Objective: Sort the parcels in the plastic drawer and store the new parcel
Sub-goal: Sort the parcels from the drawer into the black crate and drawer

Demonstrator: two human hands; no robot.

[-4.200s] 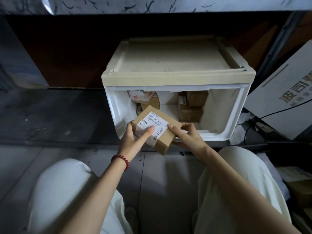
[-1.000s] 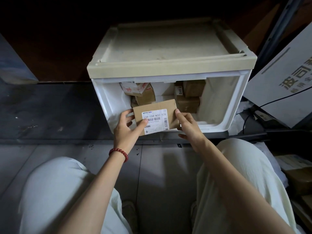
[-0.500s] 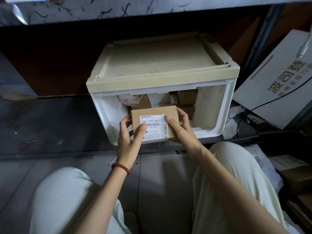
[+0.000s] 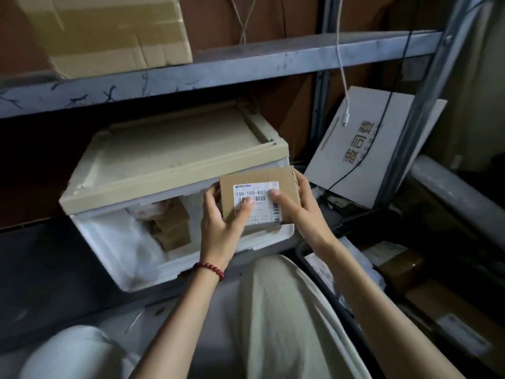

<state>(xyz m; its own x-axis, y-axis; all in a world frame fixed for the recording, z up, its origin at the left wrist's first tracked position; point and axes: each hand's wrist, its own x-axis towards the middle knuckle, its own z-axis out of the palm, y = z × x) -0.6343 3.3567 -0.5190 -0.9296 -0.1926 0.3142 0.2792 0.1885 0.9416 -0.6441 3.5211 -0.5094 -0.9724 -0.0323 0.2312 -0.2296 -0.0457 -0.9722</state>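
Left hand (image 4: 221, 228) and right hand (image 4: 303, 214) grip the parcel (image 4: 257, 177) before the drawer (image 4: 103, 236); storing it likely means lowering it beside the boxes (image 4: 172, 228).

The parcel (image 4: 259, 177) is matt brown cardboard with a smooth white paper label (image 4: 262, 214). The drawer (image 4: 109, 236) is milky, faintly glossy white plastic under a dull beige plastic top (image 4: 175, 160). The shelf (image 4: 246, 64) is scuffed grey painted metal.
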